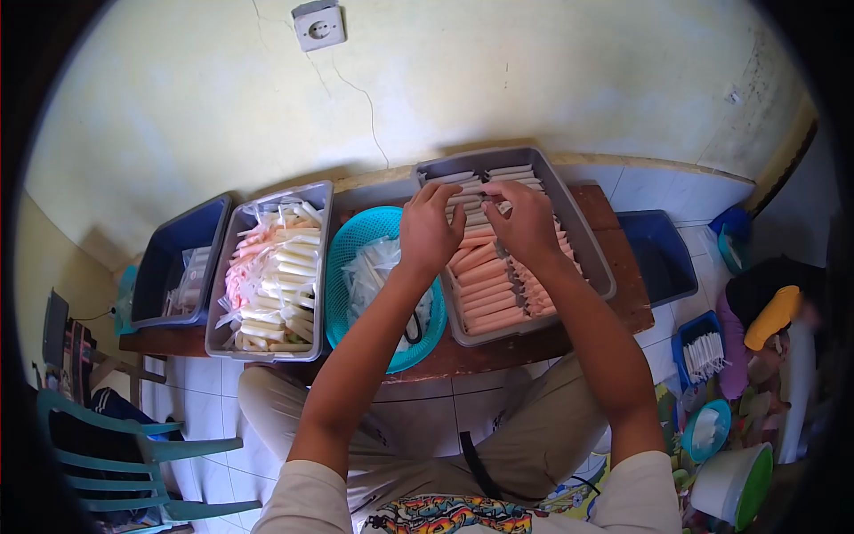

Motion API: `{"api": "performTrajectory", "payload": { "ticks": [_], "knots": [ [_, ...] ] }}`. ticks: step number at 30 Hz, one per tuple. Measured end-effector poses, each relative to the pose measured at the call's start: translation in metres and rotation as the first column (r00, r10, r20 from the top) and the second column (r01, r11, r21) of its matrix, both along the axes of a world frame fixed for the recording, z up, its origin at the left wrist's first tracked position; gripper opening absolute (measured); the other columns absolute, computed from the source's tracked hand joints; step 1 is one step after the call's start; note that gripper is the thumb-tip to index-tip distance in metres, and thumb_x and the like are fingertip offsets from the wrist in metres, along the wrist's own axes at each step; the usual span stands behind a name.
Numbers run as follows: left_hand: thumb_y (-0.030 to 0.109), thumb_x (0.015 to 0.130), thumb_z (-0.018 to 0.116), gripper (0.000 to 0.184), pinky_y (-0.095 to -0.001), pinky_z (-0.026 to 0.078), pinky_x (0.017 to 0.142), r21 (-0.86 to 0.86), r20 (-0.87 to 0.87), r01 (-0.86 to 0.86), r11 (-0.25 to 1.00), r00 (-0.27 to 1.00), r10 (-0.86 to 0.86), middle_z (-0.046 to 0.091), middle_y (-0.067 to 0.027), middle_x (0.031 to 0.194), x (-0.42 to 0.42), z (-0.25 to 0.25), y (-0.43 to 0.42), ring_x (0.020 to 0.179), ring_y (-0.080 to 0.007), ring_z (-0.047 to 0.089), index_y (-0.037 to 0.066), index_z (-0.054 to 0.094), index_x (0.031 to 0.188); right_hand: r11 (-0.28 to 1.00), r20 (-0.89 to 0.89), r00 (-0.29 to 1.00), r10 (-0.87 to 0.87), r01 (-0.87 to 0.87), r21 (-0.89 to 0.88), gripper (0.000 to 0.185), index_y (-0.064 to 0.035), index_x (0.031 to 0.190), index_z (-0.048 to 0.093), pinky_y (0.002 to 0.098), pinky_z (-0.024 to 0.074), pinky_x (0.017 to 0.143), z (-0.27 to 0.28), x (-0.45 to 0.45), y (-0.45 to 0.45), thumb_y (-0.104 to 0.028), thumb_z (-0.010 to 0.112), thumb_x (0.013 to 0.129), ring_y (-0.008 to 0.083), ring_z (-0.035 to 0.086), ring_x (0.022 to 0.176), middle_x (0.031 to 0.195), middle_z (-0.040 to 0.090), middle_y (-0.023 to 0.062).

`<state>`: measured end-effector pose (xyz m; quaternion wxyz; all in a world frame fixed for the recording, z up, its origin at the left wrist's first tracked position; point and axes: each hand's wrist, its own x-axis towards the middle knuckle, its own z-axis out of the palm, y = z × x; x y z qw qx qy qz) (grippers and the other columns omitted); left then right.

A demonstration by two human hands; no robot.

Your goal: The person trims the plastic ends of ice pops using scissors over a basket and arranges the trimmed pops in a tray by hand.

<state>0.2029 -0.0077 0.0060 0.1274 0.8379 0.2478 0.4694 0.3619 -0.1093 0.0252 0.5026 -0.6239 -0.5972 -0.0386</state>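
Observation:
My left hand [431,230] and my right hand [525,224] are over the far half of a grey tray [587,233], facing each other. On both, the fingers are curved and a gap shows between thumb and forefinger. I see nothing clearly held in either. Beneath and beyond the fingertips lie rows of pale stick-shaped packets [511,173]; whether the fingertips touch them I cannot tell. Nearer to me, the tray holds rows of peach-coloured stick packets [489,294]. My forearms hide parts of the tray and of the turquoise basket [334,307] to its left.
Clear plastic bags [365,271] and a black-handled tool [414,329] lie in the basket. Further left are a tray of bagged white and pink sticks [289,258] and a dark blue bin [165,258]. A green chair [107,463] stands lower left. Another person [774,311] sits at right.

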Motion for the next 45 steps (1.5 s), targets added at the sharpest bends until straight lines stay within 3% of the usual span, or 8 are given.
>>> {"api": "performTrajectory", "payload": {
  "ticks": [7,11,23,25,28,31,37,45],
  "knots": [
    [0.01,0.089,0.078,0.019,-0.0452,0.059,0.082,-0.041,-0.052,-0.01,0.999,0.999,0.008,0.074,-0.015,0.104,-0.027,-0.002,-0.005,0.093,-0.0346,0.073,0.006,0.077,0.108,0.996,0.012,0.996,0.084,-0.083,-0.016,0.028,-0.0011,0.115,0.074,0.0435,0.0601,0.085,0.002,-0.021,0.001,-0.005,0.079,0.088,0.0334,0.076,0.094,0.103,0.077,0.0187],
    [0.01,0.089,0.078,0.019,-0.0459,0.058,0.083,-0.01,-0.069,-0.013,1.0,0.998,0.012,0.074,-0.0156,0.104,-0.021,-0.009,-0.002,0.096,-0.0367,0.073,0.006,0.077,0.107,0.997,0.037,0.999,0.04,-0.038,-0.065,0.028,-0.0005,0.115,0.074,0.0438,0.0599,0.087,-0.011,-0.007,0.009,-0.005,0.079,0.087,0.0331,0.076,0.094,0.103,0.077,0.0187],
    [0.012,0.088,0.073,0.021,-0.0491,0.054,0.099,-0.001,-0.275,-0.008,1.0,0.961,0.008,0.075,-0.0139,0.112,0.031,-0.048,0.016,0.106,-0.0365,0.072,0.008,0.078,0.108,0.959,0.236,0.971,-0.039,0.103,-0.264,0.032,-0.0052,0.118,0.074,0.0493,0.0574,0.093,-0.06,0.047,0.037,-0.009,0.079,0.087,0.041,0.071,0.107,0.112,0.074,0.0188],
    [0.009,0.089,0.069,0.022,-0.0503,0.056,0.098,0.006,-0.484,-0.044,0.999,0.874,0.041,0.075,-0.0159,0.112,0.037,-0.05,0.021,0.106,-0.037,0.072,0.007,0.078,0.109,0.904,0.31,0.95,-0.034,0.161,-0.397,0.026,-0.0078,0.118,0.076,0.0495,0.0577,0.094,-0.063,0.05,0.04,-0.011,0.071,0.092,0.0411,0.071,0.106,0.112,0.074,0.0187],
    [0.006,0.088,0.066,0.025,-0.0509,0.059,0.094,-0.041,-0.563,-0.043,0.998,0.826,0.012,0.075,-0.0181,0.112,0.045,-0.049,0.031,0.107,-0.0384,0.074,0.006,0.079,0.109,0.838,0.413,0.91,-0.042,0.258,-0.482,0.034,-0.0106,0.119,0.078,0.0489,0.0566,0.097,-0.075,0.057,0.049,-0.01,0.07,0.086,0.0374,0.07,0.108,0.109,0.077,0.0153],
    [0.005,0.088,0.065,0.023,-0.0505,0.061,0.088,-0.028,-0.658,-0.062,0.998,0.752,0.028,0.076,-0.0195,0.108,0.049,-0.047,0.036,0.105,-0.0397,0.075,0.005,0.08,0.106,0.901,0.528,0.849,0.035,0.202,-0.385,0.026,-0.0134,0.109,0.081,0.0478,0.0585,0.095,-0.088,0.063,0.056,-0.013,0.059,0.097,0.0357,0.072,0.108,0.101,0.076,0.017],
    [0.006,0.088,0.068,0.018,-0.0485,0.063,0.086,-0.009,-0.81,-0.115,0.993,0.583,0.06,0.078,-0.0197,0.101,0.059,-0.044,0.033,0.1,-0.0361,0.078,0.005,0.081,0.099,0.867,0.562,0.824,0.075,0.224,-0.445,0.024,-0.0126,0.101,0.083,0.0461,0.0582,0.094,-0.097,0.062,0.061,-0.016,0.059,0.095,0.032,0.07,0.109,0.099,0.077,0.0139],
    [0.011,0.086,0.073,0.014,-0.0446,0.061,0.092,0.138,-0.759,-0.076,0.987,0.633,0.155,0.076,-0.0155,0.108,0.064,-0.065,0.034,0.109,-0.0327,0.075,0.007,0.081,0.097,0.906,0.594,0.801,0.074,0.194,-0.376,0.021,-0.0099,0.095,0.08,0.0446,0.0583,0.094,-0.098,0.059,0.058,-0.016,0.059,0.096,0.0296,0.068,0.112,0.102,0.076,0.0097]
  ]
}}
